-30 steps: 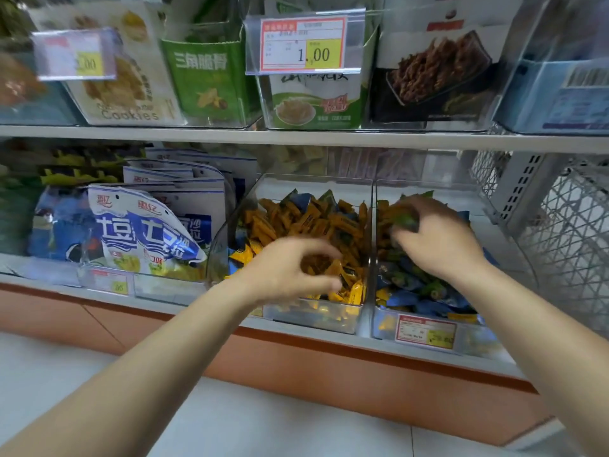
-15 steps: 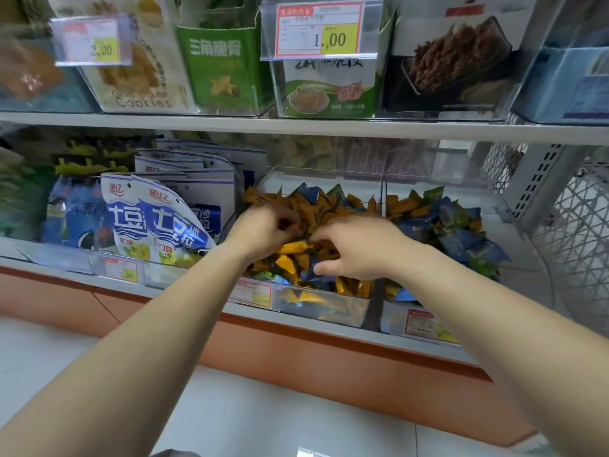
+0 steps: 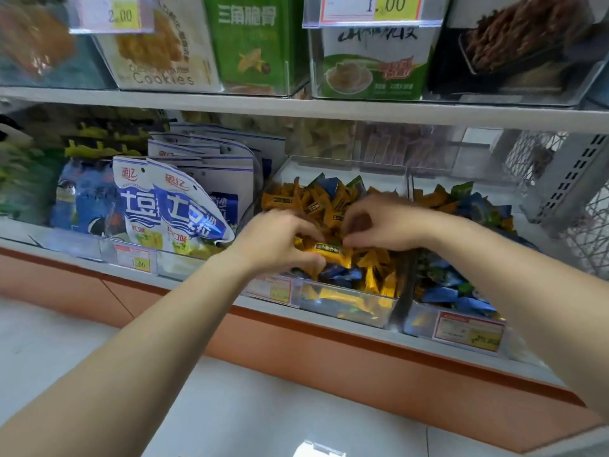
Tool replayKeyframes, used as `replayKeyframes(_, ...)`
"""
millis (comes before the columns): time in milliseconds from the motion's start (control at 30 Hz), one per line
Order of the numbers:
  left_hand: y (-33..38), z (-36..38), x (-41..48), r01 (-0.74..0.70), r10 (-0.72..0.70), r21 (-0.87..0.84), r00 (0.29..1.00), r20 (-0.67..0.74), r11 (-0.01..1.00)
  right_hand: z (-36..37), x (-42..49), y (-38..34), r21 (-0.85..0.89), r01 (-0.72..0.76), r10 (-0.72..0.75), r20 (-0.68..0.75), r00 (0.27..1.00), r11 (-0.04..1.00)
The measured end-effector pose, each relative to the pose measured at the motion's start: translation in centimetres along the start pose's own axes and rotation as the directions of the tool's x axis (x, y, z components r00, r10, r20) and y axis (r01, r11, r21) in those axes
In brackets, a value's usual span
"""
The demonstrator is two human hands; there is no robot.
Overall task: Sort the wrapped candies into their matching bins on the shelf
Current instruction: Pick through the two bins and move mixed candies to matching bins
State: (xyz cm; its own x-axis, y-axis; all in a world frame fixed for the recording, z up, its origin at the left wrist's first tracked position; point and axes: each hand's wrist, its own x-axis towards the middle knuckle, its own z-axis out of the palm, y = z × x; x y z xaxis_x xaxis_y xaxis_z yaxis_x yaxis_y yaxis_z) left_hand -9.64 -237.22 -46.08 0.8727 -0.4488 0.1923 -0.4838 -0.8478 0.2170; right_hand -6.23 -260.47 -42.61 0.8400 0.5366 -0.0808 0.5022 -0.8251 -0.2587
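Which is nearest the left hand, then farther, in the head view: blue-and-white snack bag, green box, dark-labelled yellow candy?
1. Yellow candy, in the left hand's fingertips.
2. Snack bag, on its left.
3. Green box, shelf above.

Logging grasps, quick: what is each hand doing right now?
The left hand pinches a yellow candy.
The right hand is curled over the candy pile; its grip cannot be told.

A shop: tiered shelves (image 3: 296,108) stocked with boxed and bagged snacks (image 3: 171,206), clear bins (image 3: 349,306) of wrapped candies (image 3: 329,199) at the lower shelf's front edge, price tags (image 3: 372,8) clipped on.
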Motion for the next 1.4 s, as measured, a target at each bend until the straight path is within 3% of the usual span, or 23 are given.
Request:
replayKeyframes(100, -0.9, 0.1, 1.3, 0.068, -0.063, 0.095, 0.996, -0.058, 0.993, 1.1, 0.1, -1.1, -0.22, 0.037, -0.009, 0.129, 0.992, 0.975)
replayKeyframes(233, -1.3, 1.1, 2.3, 0.114, -0.088, 0.189, 0.986, -0.139, 0.975, 1.0, 0.7, -1.7, -0.32, -0.045, 0.082, 0.104, 0.991, 0.946)
replayKeyframes(367, -1.5, 1.9, 2.1, 0.161, -0.122, 0.185, 0.971, -0.207, 0.969, 0.8, 0.6, -1.1, -0.405, -0.137, 0.096, -0.122, 0.988, 0.904)
replayKeyframes(433, -1.4, 2.2, 2.3, 0.202, -0.163, 0.162, 0.96, -0.226, 0.966, 0.9, 0.2, -0.7, -0.261, -0.061, 0.007, -0.205, 0.979, 0.963)
replayKeyframes(500, -1.3, 2.3, 2.4, 0.214, -0.174, 0.155, 0.956, -0.237, 0.964, 1.2, -0.1, -0.9, -0.087, 0.082, -0.089, -0.088, 0.992, 0.993)
replayKeyframes(567, -1.3, 2.4, 2.3, 0.228, -0.192, 0.121, 0.948, -0.253, 0.966, 1.7, 0.1, -1.2, -0.172, 0.131, -0.115, 0.1, 0.988, 0.976)
replayKeyframes(633, -1.3, 2.6, 2.0, 0.248, -0.22, 0.073, 0.938, -0.267, 0.966, 1.9, 0.5, -1.3, -0.294, 0.137, -0.079, 0.199, 0.977, 0.946)
replayKeyframes(867, -1.4, 2.9, 1.6, 0.246, -0.215, 0.063, 0.925, -0.312, 0.967, 2.6, 1.3, -2.7, -0.378, 0.157, -0.066, 0.242, 0.968, 0.912)
replayKeyframes(1033, -1.0, 2.6, 1.3, 0.221, -0.219, -0.027, 0.929, -0.298, 0.975, 2.3, 0.8, -2.4, -0.264, 0.154, -0.122, 0.133, 0.984, 0.952)
replayKeyframes(1200, -0.2, 1.5, 1.2, 0.226, -0.242, -0.09, 0.938, -0.249, 0.97, 0.6, -1.0, -1.7, -0.054, 0.057, -0.06, -0.059, 0.996, 0.997)
replayKeyframes(1300, 0.3, 1.2, 1.1, 0.23, -0.243, -0.085, 0.948, -0.205, 0.97, -0.9, -2.8, -0.8, 0.068, 0.041, -0.023, -0.25, 0.968, 0.997)
replayKeyframes(1400, 0.7, 0.6, 0.3, 0.19, -0.219, -0.2, 0.966, -0.138, 0.961, -1.9, -6.2, 0.8, 0.326, 0.025, 0.125, -0.433, 0.893, 0.945)
